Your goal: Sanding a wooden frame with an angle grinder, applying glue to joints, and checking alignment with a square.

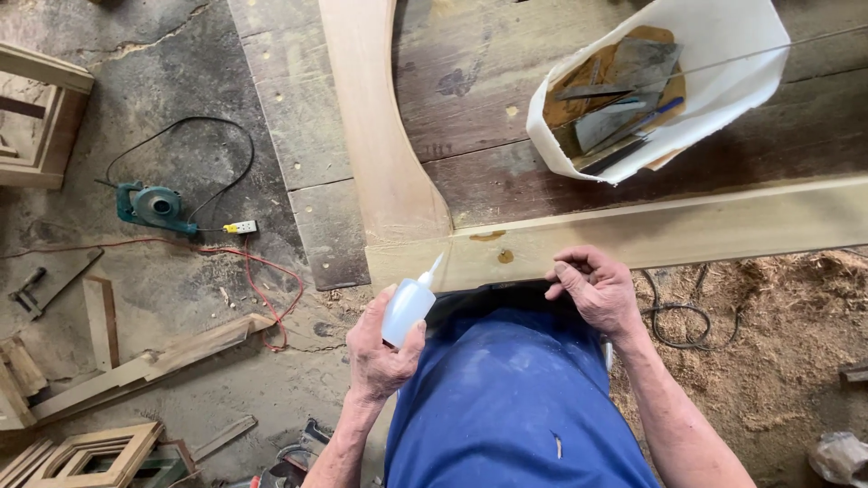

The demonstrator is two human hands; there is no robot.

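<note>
While left hand (380, 348) fingers gripped translucent squeeze bottle (409, 305), right hand (597, 289) fingers curled empty on smooth pale rail (687, 233).

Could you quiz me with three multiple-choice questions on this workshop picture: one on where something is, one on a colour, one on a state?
1. Where does the white bucket stand?
A. on the plank bench
B. on the sawdust floor
C. in the person's lap

2. What colour is the power tool lying on the floor?
A. red
B. teal green
C. yellow

3. How is the squeeze bottle held?
A. lying loose on the floor
B. gripped in the left hand, nozzle toward the pale wooden frame
C. capped, inside the bucket

Answers: 1 A, dark planks show around it. 2 B, its body is teal. 3 B, fingers wrap it; the right hand rests on the frame edge.
</note>
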